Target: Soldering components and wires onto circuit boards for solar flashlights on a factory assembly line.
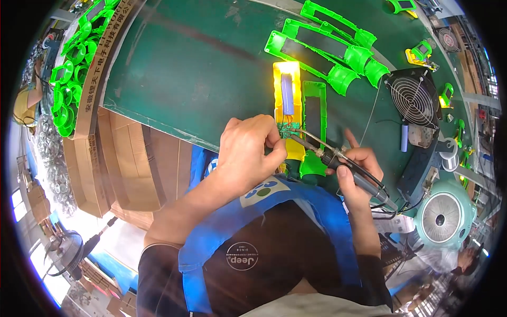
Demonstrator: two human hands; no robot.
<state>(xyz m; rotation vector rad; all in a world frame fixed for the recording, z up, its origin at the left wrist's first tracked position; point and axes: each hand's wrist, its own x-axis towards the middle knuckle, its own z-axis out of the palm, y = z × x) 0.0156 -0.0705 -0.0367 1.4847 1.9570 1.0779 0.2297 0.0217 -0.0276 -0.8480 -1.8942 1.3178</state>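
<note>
Your left hand [248, 150] pinches the yellow housing [288, 111] at its circuit board [287, 130]; your right hand [355, 171] grips the soldering iron [338, 158], tip at the board.

Colours at the bench: green ground, yellow and neon-green parts.

Table top [200, 68] dark green, scuffed. Housing [288, 95] under the hands bright yellow, with blue cell [288, 94] inside and small green circuit board [288, 130]. Soldering iron [348, 169] black handle, silvery tip. At 1 o'clock, empty shells [322, 45] neon green with black interiors. At 10 o'clock, stacked parts [71, 68] neon green. At 3 o'clock, fan [414, 98] black; at 4 o'clock, fan [443, 214] pale mint. Apron [296, 211] blue.
</note>
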